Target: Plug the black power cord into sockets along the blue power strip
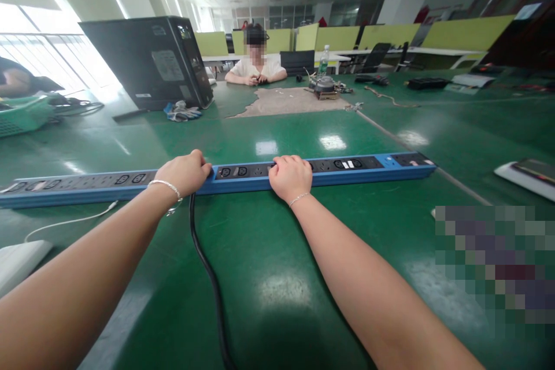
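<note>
A long blue power strip [243, 186] with black sockets lies across the green table in front of me. My left hand [184, 173] is closed over it left of the middle, fingers curled over the far edge. Beside that hand, a thick black cable [203, 260] comes from the strip and runs toward me. My right hand [291, 176] grips the strip right of its middle, its fingertips partly hidden behind the knuckles. Sockets show on the stretch between both hands and toward each end.
A black computer case [151, 63] stands at the back left, with gloves [182, 111] by it. Across the table sits a person [255, 63]. A metal device [325, 87] and a bottle [324, 59] stand beyond the strip. A green basket [26, 115] is at far left.
</note>
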`<state>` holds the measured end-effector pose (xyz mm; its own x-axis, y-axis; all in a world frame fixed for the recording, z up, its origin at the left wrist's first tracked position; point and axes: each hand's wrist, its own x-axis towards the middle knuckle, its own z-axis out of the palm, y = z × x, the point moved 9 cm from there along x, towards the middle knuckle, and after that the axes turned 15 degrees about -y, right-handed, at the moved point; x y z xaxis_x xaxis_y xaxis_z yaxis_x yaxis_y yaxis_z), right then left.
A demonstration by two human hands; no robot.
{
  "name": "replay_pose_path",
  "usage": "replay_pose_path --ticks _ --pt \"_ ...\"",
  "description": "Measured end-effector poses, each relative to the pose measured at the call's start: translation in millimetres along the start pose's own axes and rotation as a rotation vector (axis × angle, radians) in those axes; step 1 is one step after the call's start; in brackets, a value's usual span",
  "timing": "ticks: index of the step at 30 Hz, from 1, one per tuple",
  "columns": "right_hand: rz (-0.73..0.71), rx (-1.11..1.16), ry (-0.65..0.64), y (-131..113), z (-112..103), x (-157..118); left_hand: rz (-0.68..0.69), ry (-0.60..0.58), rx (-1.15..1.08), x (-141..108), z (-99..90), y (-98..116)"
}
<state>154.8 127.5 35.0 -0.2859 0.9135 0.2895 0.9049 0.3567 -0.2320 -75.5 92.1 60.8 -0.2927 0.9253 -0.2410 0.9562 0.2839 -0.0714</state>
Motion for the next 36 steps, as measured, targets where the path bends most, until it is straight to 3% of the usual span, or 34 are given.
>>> replay_pose_path --ticks 19,22,24,25,28,30,36 --pt "0.007 0.003 0.006 0.9 0.5 0.6 -0.038 0.041 -0.189 -14.0 -1.8 -4.5" --pt "0.002 -0.006 0.004 0.3 0.9 0.9 -0.109 0.124 -0.251 -31.5 -31.3 -13.7" --pt "0.000 -0.007 0.000 -0.1 1.0 1.0 -0.152 0.304 -0.303 -48.7 -68.1 -24.7" --pt "0.002 -0.005 -0.002 0.0 0.9 1.0 -0.139 0.331 -0.282 -53.2 -82.1 -27.2" --pt "0.014 0.006 -0.003 0.8 0.0 0.7 -0.123 0.272 -0.220 -52.2 -98.6 -43.7" --pt "0.012 0.014 0.003 0.5 -0.7 0.6 -0.125 0.182 -0.218 -44.4 -90.0 -62.8" --pt "-0.001 0.024 0.021 0.0 -1.7 0.1 -0.222 0.005 -0.156 -20.8 -41.4 -121.7"
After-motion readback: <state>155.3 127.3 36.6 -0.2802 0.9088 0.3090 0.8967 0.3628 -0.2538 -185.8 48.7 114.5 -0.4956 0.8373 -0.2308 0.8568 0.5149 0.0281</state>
